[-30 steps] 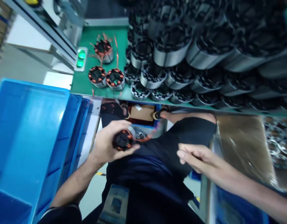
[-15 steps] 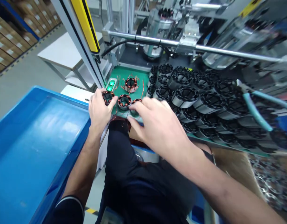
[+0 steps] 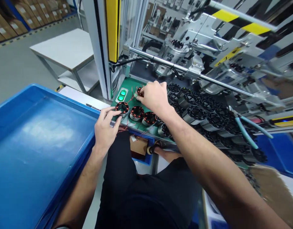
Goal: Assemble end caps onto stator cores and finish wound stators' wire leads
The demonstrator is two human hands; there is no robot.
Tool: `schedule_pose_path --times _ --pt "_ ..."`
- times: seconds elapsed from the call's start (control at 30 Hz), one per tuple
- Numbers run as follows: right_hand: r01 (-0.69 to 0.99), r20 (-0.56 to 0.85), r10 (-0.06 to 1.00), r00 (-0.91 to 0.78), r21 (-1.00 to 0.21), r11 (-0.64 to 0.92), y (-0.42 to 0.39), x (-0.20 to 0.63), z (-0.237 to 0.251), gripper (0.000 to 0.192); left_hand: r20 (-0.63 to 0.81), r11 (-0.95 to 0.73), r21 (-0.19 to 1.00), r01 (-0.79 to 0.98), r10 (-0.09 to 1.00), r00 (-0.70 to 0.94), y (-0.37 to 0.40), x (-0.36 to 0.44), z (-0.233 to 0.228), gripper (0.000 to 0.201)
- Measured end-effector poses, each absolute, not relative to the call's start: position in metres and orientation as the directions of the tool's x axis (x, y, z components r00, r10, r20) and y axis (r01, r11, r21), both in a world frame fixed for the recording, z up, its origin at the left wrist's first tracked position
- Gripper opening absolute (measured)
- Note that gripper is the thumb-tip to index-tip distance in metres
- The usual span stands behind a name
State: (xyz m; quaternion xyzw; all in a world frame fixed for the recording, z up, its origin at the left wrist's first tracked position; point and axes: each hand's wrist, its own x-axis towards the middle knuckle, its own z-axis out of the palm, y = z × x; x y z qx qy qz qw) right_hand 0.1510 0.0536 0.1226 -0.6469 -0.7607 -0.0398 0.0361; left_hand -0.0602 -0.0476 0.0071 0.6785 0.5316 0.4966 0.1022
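Copper-wound stators now sit three in a row beside the green push buttons (image 3: 122,95).
Left hand (image 3: 104,127) pinches the nearest copper-wound round stator (image 3: 122,108); right hand (image 3: 154,97) has moved beyond the buttons, grip closed on a fourth wound stator (image 3: 139,91).

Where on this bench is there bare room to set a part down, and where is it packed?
Free: the wide floor of the blue tray beside the left hand. Crowded: the green mat, where three wound stators sit by the green buttons and the right hand covers a fourth; right of it, unwound black stators lie packed.
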Motion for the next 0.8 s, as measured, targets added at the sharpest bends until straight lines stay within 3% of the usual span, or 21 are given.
schedule_pose_path --times 0.1,0.17,0.27,0.33,0.4,0.47,0.53,0.6,0.67,0.8 --pt "0.974 0.330 0.927 -0.176 -0.077 0.213 0.046 0.162 0.139 0.030 0.567 -0.417 0.671 0.613 0.821 -0.063 -0.045 -0.060 0.006 0.009" --pt "0.936 0.516 0.830 -0.210 -0.140 0.324 0.030 0.169 0.160 0.028 0.572 -0.427 0.668 0.610 0.818 -0.054 -0.044 -0.061 0.007 0.011" --pt "0.862 0.630 0.706 -0.323 -0.110 0.494 -0.019 0.180 0.196 0.023 0.598 -0.464 0.647 0.605 0.801 -0.025 -0.051 -0.066 0.018 0.017" --pt "0.805 0.598 0.678 -0.428 -0.088 0.586 -0.065 0.187 0.212 0.019 0.672 -0.523 0.617 0.588 0.739 -0.047 -0.067 -0.069 0.033 0.038" --pt "0.740 0.513 0.700 -0.497 -0.171 0.651 -0.111 0.195 0.211 0.015 0.732 -0.610 0.602 0.515 0.679 -0.052 -0.094 -0.066 0.051 0.074" --pt "0.693 0.442 0.721 -0.534 -0.260 0.673 -0.149 0.203 0.195 0.010 0.708 -0.656 0.631 0.415 0.705 0.038 -0.126 -0.052 0.067 0.100" --pt "0.691 0.418 0.731 -0.540 -0.276 0.668 -0.176 0.210 0.169 0.005 0.600 -0.620 0.693 0.367 0.779 0.183 -0.154 -0.030 0.076 0.098" --pt "0.712 0.426 0.747 -0.510 -0.278 0.645 -0.196 0.219 0.146 0.006 0.463 -0.548 0.755 0.361 0.834 0.299 -0.174 -0.004 0.076 0.081" --pt "0.702 0.410 0.790 -0.455 -0.381 0.602 -0.213 0.233 0.133 0.010 0.357 -0.472 0.816 0.334 0.865 0.352 -0.187 0.020 0.068 0.067" --pt "0.652 0.308 0.913 -0.269 -0.640 0.408 -0.243 0.279 0.133 0.070 0.339 -0.420 0.870 0.257 0.889 0.307 -0.199 0.048 0.051 0.070"
